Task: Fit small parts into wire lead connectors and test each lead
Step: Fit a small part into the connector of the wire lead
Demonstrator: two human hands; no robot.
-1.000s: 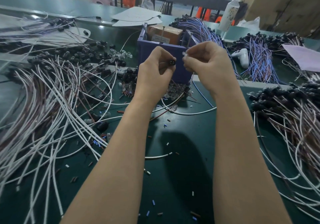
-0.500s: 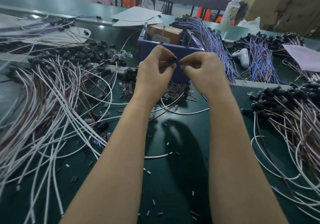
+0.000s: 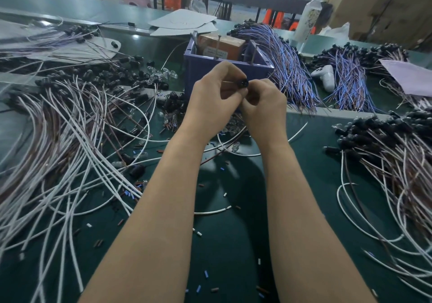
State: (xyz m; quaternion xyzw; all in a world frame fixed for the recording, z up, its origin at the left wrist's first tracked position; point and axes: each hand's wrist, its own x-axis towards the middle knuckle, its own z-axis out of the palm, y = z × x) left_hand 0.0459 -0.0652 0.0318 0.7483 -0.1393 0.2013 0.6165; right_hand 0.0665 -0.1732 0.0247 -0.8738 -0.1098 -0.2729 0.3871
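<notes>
My left hand (image 3: 211, 101) pinches a small black connector (image 3: 243, 83) at chest height above the green bench, its open end facing me. My right hand (image 3: 263, 102) meets it from the right, fingers curled tight against the connector; whatever small part it holds is hidden by the fingertips. A thin lead (image 3: 228, 82) runs back from the connector across my left fingers. Clear small bulbs (image 3: 235, 125) lie on the bench just below the hands.
A purple bin (image 3: 224, 68) with a brown box stands right behind the hands. White and brown leads (image 3: 70, 143) fan out at left, a second pile (image 3: 392, 162) at right, blue leads (image 3: 287, 68) behind. A white tester-like device (image 3: 325, 75) lies far right. Cut sleeve bits litter the mat.
My right hand moved left and down until its fingertips met the connector in my left hand. The left hand stayed nearly still.
</notes>
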